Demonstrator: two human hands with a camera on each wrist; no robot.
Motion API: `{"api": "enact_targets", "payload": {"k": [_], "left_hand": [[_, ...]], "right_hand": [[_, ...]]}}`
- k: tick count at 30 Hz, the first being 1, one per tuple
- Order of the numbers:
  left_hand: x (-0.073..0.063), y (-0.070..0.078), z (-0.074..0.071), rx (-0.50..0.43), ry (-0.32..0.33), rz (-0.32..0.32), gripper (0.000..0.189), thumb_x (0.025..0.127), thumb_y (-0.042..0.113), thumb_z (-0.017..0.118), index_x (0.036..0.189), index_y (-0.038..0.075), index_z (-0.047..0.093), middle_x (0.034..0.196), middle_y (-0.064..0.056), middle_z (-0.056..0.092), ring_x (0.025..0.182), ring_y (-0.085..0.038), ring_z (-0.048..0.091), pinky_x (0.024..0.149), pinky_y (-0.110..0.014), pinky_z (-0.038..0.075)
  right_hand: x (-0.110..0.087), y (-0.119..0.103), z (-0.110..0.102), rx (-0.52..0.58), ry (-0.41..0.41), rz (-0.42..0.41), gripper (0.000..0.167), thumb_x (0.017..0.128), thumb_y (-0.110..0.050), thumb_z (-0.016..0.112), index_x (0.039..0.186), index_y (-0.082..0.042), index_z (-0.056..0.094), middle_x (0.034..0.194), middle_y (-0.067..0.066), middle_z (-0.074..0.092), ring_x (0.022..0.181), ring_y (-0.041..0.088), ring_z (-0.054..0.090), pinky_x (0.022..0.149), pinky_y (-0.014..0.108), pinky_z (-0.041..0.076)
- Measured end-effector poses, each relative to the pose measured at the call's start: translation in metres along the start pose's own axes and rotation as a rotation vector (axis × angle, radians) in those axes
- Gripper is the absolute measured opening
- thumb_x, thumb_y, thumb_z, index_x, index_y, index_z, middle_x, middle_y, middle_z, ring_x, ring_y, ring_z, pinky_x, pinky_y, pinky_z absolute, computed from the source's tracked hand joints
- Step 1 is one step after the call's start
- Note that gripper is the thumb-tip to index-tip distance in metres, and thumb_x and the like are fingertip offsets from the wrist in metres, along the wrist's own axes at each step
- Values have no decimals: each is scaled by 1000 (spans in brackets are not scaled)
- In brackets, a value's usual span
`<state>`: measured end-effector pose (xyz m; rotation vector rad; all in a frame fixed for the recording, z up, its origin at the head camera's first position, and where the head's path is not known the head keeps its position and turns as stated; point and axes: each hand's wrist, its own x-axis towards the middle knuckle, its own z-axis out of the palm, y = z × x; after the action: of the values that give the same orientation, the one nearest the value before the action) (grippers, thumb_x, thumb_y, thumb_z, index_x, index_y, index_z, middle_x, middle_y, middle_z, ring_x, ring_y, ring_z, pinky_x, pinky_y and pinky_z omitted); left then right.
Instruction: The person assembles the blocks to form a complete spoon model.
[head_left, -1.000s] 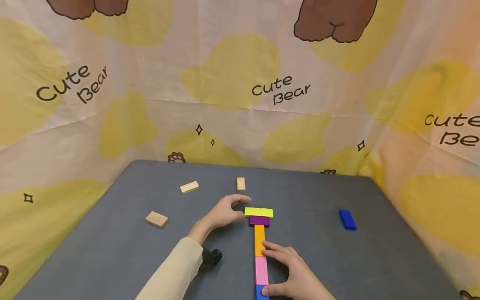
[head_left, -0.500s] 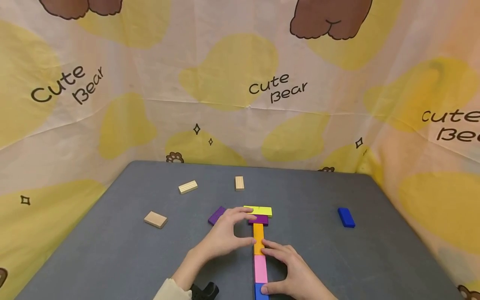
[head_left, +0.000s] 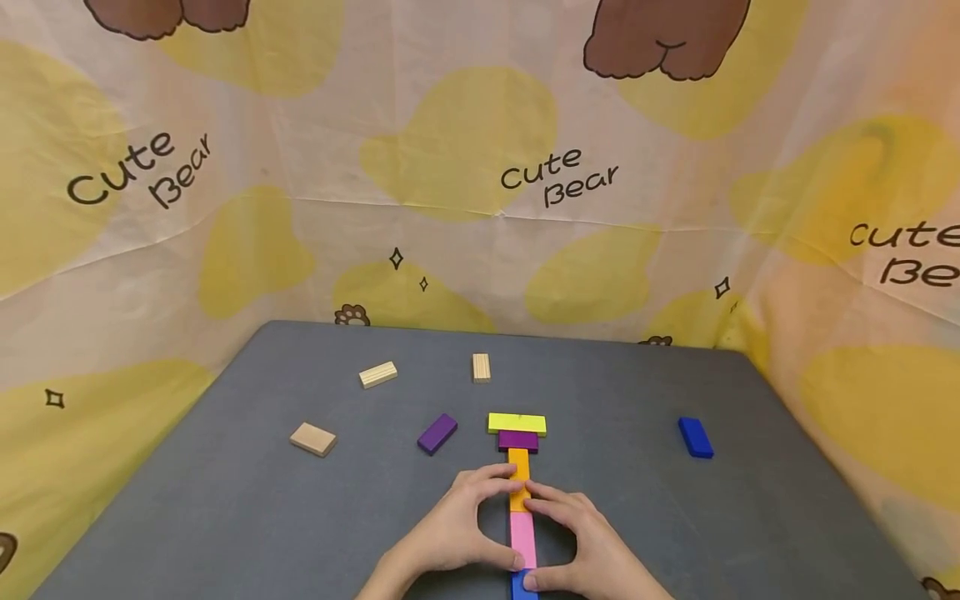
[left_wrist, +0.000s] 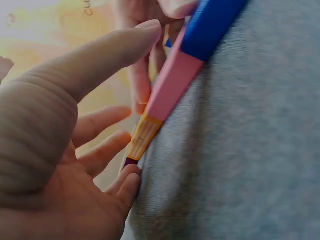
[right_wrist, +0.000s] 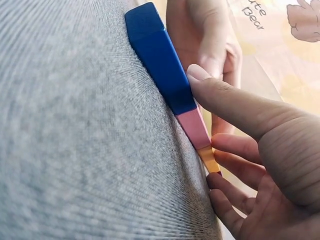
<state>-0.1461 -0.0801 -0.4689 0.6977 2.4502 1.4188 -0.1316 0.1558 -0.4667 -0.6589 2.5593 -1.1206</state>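
- Left hand (head_left: 453, 527): thumb and fingers spread wide along the left side of the block row (head_left: 522, 537); fingertips at the orange block (head_left: 519, 457), thumb near the joint of the pink block (right_wrist: 193, 128) and blue block (right_wrist: 160, 70); contact cannot be told
- Right hand (head_left: 596, 542): spread wide on the opposite side, fingertips at the orange block, thumb at the blue block
- Far end: yellow block (head_left: 517, 424) crosswise, short purple block (head_left: 518, 442) just nearer
- Loose purple block (head_left: 437, 434): on the table (head_left: 225, 500), left of the row
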Motion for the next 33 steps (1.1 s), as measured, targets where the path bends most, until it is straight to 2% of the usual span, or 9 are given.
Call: {"api": "enact_targets", "payload": {"k": [5,12,19,33], "left_hand": [[-1,-1,4,35,-2,20,79,68,44,89,137,21,60,151,9,38,132,-23,27,104,-59,30],[-1,-1,5,80,1,34,84,66,51,88,139,21,59,151,9,37,133,-24,26,104,-59,31],[-1,-2,4,92,-1,30,83,66,49,88,139,21,59,151,10,37,132,-23,27,104,-58,31],[-2,-4,5,71,-14,-23,81,67,47,89,139,24,59,151,12,37,132,-23,27,104,-59,30]], "right_hand": [[-3,0,-2,-32,31,-45,77,74,-57,80,138,-21,59,147,-8,45,120,24,42,95,55,40],[-1,1,-2,-26,12,-19,77,73,-57,80,139,-21,59,147,-9,45,120,24,42,96,57,39],[0,0,-1,-4,-5,-5,76,74,-55,81,139,-24,58,148,-9,44,120,24,41,96,60,37],[1,0,0,24,-23,0,76,74,-53,82,139,-22,59,148,-7,44,122,27,40,97,62,36]]}}
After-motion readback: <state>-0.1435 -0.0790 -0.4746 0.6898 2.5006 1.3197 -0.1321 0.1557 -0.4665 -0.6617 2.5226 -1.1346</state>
